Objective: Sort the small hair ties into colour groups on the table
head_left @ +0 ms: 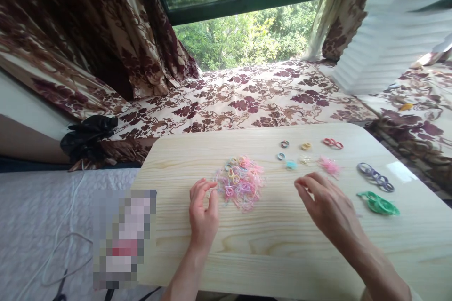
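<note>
A loose heap of small hair ties and thin pink, white and pastel elastic bands (243, 181) lies on the pale wooden table (261, 244). My left hand (205, 209) is at the heap's left edge, its fingers loosely curved and a small space between thumb and forefinger. My right hand (326, 202) hovers over the table between the heap and the green hair ties (379, 203). Its thumb and forefinger tips come together; anything between them is too small to make out. Beyond it sit a pink band bunch (329, 166), a pale yellow bunch (305, 161) and a light blue bunch (291, 164).
Toward the table's far side lie red hair ties (333, 143), yellow ties (306, 146), a dark multicoloured tie (285, 144) and a blue ring (281, 156). Purple ties (375, 177) are at the right. A blurred-out object (123, 240) overlaps the left edge. A floral-covered ledge (247, 99) runs behind.
</note>
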`<state>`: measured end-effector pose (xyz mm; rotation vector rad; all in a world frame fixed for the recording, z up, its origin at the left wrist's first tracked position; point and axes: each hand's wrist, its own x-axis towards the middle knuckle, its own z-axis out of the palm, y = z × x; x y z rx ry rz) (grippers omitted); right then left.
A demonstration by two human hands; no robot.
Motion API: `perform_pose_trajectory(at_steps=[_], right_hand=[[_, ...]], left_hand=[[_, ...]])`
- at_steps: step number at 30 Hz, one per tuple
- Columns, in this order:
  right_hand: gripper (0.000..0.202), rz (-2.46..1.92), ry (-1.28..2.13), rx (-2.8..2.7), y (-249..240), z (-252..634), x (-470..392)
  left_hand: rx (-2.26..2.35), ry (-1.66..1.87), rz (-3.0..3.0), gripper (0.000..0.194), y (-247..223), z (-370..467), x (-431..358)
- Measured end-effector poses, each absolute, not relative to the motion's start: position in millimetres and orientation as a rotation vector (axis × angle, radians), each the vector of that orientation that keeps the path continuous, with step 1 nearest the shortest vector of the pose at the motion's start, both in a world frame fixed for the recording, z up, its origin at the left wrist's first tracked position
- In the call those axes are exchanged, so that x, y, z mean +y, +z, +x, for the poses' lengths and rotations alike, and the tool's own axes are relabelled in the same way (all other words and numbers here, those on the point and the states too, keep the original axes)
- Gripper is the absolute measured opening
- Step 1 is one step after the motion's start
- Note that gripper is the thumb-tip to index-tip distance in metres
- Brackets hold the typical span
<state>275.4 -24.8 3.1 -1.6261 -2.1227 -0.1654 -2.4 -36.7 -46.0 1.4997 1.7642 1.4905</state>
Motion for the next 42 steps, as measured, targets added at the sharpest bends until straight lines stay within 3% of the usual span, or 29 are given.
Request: perform_pose_trajectory(at_steps=[8, 16, 28, 42], right_hand=[[0.029, -1.813, -0.273, -2.103, -6.1, 297.7, 32.3], [0.03, -1.719, -0.254, -2.073, 8.3, 296.0, 10.6], [0.028, -1.315, 0.192, -2.119, -23.1, 221.4, -5.9], [0.025, -1.249, 0.238, -1.901, -47.9, 215.4, -2.2]], left_hand=[[1.764, 1.488, 1.503, 0.016, -47.7, -3.1, -35.8], [1.762, 1.503, 1.506, 0.017, -48.8, -1.4, -35.8], [1.776, 1.517, 1.515, 0.019, -45.1, 3.1, -34.0], [1.809, 1.507, 1.444, 0.019, -56.9, 4.3, -30.4]])
